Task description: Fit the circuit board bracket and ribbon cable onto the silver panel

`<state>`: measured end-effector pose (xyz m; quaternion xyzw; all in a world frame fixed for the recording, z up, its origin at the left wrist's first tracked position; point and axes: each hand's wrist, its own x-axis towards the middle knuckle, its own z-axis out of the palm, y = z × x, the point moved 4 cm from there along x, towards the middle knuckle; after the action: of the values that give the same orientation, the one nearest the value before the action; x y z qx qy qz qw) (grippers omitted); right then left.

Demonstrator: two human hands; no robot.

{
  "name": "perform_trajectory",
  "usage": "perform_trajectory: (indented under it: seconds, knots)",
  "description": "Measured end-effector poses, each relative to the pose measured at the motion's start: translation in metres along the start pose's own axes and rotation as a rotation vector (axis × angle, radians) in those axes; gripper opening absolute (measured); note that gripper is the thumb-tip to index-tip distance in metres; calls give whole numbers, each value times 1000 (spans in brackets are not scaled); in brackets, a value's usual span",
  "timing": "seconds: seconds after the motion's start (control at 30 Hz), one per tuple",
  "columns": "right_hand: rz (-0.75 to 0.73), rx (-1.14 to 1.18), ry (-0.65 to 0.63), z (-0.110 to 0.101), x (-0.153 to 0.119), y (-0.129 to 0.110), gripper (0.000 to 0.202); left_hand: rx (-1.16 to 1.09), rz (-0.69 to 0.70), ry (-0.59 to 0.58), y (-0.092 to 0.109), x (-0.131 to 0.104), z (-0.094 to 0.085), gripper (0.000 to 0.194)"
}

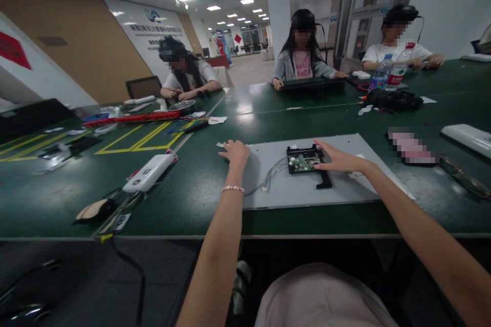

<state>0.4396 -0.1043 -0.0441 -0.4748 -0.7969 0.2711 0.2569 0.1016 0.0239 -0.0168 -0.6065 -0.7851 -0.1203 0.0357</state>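
A flat grey panel, like the back of a screen, lies on the green table before me. Near its middle is a black frame holding a green circuit board, with thin grey wires running left from it. My right hand grips the right end of the frame, forefinger at the far side and thumb over the near part. At the panel's left edge, my left hand has its fingers spread and holds nothing; a beaded bracelet circles that wrist.
A white power strip and a computer mouse lie to the left. On the right are a phone, glasses and a white device. Bottles stand further back. Several people in headsets sit across the table.
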Motion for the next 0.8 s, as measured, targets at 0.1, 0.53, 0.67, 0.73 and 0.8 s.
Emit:
perform_trajectory:
  seconds: [0.1, 0.53, 0.67, 0.73, 0.8]
  knots:
    - [-9, -4, 2, 0, 1, 3, 97, -1, 22, 17, 4, -3, -3, 39]
    - [-16, 1, 14, 0, 2, 5, 101, 5, 185, 214, 28, -24, -36, 35]
    - [-22, 7, 6, 1, 3, 9, 99, 26, 150, 205, 23, -22, -32, 36]
    - [-20, 9, 6, 1, 2, 10, 99, 36, 125, 169, 18, -19, -27, 37]
    - [-18, 8, 7, 1, 2, 10, 99, 42, 124, 109, 13, -14, -20, 36]
